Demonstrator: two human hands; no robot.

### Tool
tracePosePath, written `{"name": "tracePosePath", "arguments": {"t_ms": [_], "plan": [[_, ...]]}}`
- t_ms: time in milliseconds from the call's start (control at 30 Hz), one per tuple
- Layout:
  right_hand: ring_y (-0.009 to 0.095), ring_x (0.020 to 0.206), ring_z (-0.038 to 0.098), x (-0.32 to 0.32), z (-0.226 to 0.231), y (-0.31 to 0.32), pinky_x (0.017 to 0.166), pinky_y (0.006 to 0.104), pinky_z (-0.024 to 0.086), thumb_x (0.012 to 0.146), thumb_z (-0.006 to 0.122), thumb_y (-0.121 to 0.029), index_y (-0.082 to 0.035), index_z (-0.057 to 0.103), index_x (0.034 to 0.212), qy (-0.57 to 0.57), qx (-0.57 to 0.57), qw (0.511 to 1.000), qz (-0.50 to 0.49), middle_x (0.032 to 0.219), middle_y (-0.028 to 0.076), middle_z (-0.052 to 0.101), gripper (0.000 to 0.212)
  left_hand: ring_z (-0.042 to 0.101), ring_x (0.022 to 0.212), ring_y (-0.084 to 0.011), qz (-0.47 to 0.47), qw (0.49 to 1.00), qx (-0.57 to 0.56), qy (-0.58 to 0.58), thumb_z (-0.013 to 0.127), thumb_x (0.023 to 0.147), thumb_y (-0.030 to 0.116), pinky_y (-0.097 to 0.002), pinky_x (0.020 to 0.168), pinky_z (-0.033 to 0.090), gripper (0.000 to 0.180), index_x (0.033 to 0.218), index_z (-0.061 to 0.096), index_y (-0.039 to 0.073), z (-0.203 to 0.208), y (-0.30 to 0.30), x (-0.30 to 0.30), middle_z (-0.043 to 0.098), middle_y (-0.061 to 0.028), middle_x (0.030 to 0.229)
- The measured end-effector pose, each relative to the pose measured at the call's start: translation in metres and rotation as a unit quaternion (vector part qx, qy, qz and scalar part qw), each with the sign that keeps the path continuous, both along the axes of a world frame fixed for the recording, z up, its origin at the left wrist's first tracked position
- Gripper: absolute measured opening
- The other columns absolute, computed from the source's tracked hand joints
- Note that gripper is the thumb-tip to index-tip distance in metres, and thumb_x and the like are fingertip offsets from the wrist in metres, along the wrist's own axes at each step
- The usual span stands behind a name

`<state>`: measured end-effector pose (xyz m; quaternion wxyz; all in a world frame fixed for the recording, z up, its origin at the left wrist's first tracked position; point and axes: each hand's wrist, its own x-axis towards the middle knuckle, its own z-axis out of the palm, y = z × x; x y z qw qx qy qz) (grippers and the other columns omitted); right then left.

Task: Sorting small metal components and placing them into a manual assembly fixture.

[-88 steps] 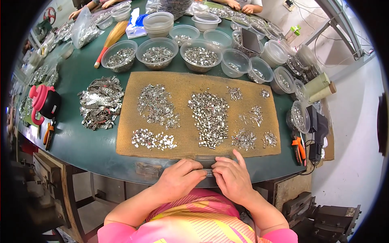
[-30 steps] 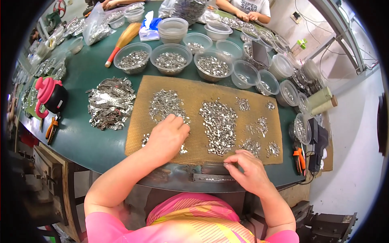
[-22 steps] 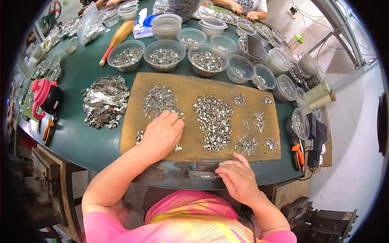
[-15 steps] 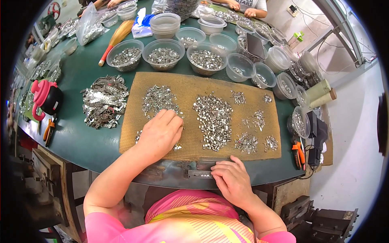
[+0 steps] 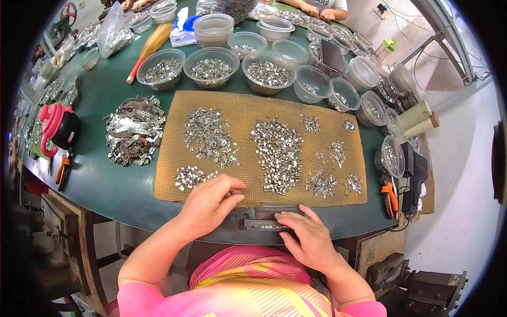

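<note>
My left hand [image 5: 211, 203] hovers over the near edge of a tan mesh mat [image 5: 243, 198], thumb and forefinger curled together in a pinch. Whatever sits between those fingertips is too small to make out. My right hand [image 5: 310, 238] grips the right end of a dark metal jig [image 5: 259, 224] at the table's front edge, fingers over it and thumb on the near side. Small bright pieces show in the jig's slot. On the mat lie a pile of thin silvery metal pieces [image 5: 208, 134], a pile of blocky metal pieces [image 5: 276, 156] and a small heap of shiny pieces [image 5: 189, 177].
Clear plastic bowls [image 5: 211, 74] of metal parts line the mat's far side. To the left are linked metal strips [image 5: 134, 129], a pink-and-black pot [image 5: 62, 127] and pliers [image 5: 63, 171]. More orange-handled pliers [image 5: 390, 198] lie right. Other people's hands [image 5: 319, 11] work across the table.
My left hand has moved from the thin-piece pile toward me and slightly right, nearer the jig. My right hand stays on the jig almost unmoved.
</note>
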<state>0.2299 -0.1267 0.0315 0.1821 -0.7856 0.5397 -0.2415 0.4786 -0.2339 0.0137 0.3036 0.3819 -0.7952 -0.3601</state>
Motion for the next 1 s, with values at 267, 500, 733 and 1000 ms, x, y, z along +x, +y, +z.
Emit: {"name": "tracePosePath", "arguments": {"t_ms": [267, 500, 733, 1000], "plan": [[0.025, 0.104, 0.073, 0.002, -0.016, 0.002, 0.102, 0.0467, 0.052, 0.084, 0.078, -0.008, -0.008, 0.074, 0.099, 0.030, -0.118, 0.993, 0.001, 0.112, 0.008, 0.076, 0.016, 0.067, 0.090, -0.0327, -0.059, 0.998, 0.004, 0.034, 0.070, 0.094, 0.008, -0.0421, 0.078, 0.053, 0.020, 0.113, 0.067, 0.005, -0.002, 0.023, -0.016, 0.068, -0.0126, 0.096], [0.026, 0.099, 0.073, -0.002, -0.006, -0.005, 0.102, 0.0473, 0.051, 0.086, 0.077, -0.006, -0.006, 0.074, 0.101, -0.045, -0.045, 0.998, -0.005, 0.105, 0.008, 0.077, 0.015, 0.065, 0.091, -0.0310, -0.096, 0.993, -0.009, 0.066, 0.070, 0.092, 0.006, -0.0421, 0.080, 0.053, 0.026, 0.118, 0.065, 0.006, -0.004, 0.039, -0.031, 0.067, -0.0099, 0.094], [0.028, 0.099, 0.073, 0.006, -0.004, -0.008, 0.104, 0.0496, 0.049, 0.087, 0.074, -0.002, -0.005, 0.069, 0.103, -0.107, -0.029, 0.994, -0.010, 0.102, 0.009, 0.076, 0.017, 0.069, 0.087, -0.0293, -0.076, 0.991, -0.052, 0.102, 0.077, 0.087, 0.004, -0.0400, 0.078, 0.055, 0.033, 0.118, 0.067, 0.006, -0.013, 0.049, -0.039, 0.071, -0.0090, 0.095], [0.025, 0.111, 0.069, 0.001, -0.006, -0.007, 0.111, 0.0524, 0.042, 0.088, 0.073, -0.008, -0.008, 0.066, 0.103, 0.002, -0.036, 0.999, 0.029, 0.109, 0.007, 0.072, 0.017, 0.066, 0.101, -0.0324, -0.072, 0.989, -0.107, 0.071, 0.080, 0.084, 0.006, -0.0423, 0.084, 0.055, 0.033, 0.114, 0.069, 0.005, -0.020, 0.047, -0.024, 0.069, -0.0107, 0.110]]}}
